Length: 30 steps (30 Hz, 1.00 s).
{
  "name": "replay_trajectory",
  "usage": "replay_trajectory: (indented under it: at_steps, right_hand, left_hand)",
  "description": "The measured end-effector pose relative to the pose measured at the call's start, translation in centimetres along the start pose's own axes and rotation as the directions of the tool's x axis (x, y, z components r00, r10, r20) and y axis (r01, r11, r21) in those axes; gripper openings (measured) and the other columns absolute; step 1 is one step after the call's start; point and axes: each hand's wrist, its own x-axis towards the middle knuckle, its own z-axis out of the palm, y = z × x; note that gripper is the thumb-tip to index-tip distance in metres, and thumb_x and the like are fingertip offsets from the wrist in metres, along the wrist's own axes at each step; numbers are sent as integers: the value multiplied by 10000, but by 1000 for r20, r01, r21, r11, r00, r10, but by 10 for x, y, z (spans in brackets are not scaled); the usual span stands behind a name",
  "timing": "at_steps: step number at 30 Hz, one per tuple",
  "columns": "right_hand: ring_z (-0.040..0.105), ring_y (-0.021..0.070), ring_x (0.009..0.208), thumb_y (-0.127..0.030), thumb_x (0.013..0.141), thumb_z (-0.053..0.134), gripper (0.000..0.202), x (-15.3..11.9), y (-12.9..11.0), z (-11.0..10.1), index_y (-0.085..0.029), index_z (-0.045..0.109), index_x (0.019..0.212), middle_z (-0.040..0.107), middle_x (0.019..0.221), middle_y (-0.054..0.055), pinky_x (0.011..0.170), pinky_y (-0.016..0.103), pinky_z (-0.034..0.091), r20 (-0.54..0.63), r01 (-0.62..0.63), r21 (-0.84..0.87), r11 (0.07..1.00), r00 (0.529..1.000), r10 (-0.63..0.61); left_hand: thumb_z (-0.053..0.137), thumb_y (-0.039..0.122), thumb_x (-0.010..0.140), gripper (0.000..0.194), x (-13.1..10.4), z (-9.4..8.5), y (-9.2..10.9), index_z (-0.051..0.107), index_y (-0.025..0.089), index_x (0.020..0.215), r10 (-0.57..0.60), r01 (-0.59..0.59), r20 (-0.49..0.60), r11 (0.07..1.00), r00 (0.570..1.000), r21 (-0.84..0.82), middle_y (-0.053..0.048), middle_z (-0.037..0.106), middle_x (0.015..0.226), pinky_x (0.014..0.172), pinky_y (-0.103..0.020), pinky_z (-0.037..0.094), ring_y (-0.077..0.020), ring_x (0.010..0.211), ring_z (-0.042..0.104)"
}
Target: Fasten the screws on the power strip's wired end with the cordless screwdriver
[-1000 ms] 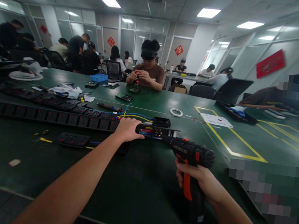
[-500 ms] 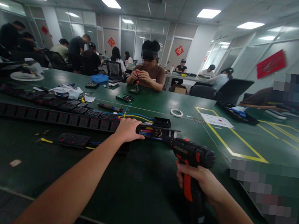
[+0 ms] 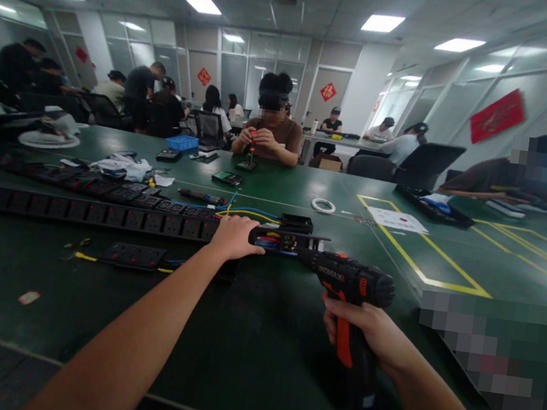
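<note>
A long black power strip [image 3: 115, 216] with a row of sockets lies across the green table. My left hand [image 3: 235, 237] is wrapped over it near its right end, fingers out of sight behind it. Right of that hand the strip is uncovered, showing coloured wires [image 3: 269, 240] and a small fitting with brass-coloured parts [image 3: 290, 242]. My right hand [image 3: 363, 324] grips a black and orange cordless drill [image 3: 344, 278] by its handle. The drill's nose points left at the strip's right end; whether its tip touches is hard to see.
A second socket strip [image 3: 163, 204] with blue and yellow wires lies behind. In front is a short socket piece [image 3: 133, 255]. A screwdriver-like tool [image 3: 201, 197], a white tape roll [image 3: 322, 205] and a blue basket [image 3: 182, 143] are farther back. Across the table a person [image 3: 273, 131] works.
</note>
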Motion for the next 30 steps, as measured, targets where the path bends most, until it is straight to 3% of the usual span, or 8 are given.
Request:
replay_trajectory:
  at_steps: [24, 30]
  right_hand:
    - [627, 187, 600, -526, 783, 808, 464, -4, -5, 5, -157, 682, 1034, 658, 672, 1, 591, 307, 488, 6, 15, 8, 1000, 1000, -15]
    - [632, 196, 611, -559, 792, 803, 605, -6, -7, 5, -160, 656, 1223, 668, 672, 2, 599, 311, 489, 13, 16, 11, 1000, 1000, -16]
  left_hand:
    - [673, 781, 772, 775, 1, -2, 1, 629, 270, 1353, -4, 5, 18, 1000, 1000, -12, -105, 662, 1359, 1004, -481, 409, -369, 1224, 591]
    - [669, 790, 768, 775, 1, -2, 1, 632, 278, 1348, -5, 5, 10, 1000, 1000, -6, -104, 664, 1366, 998, -474, 412, -365, 1219, 597]
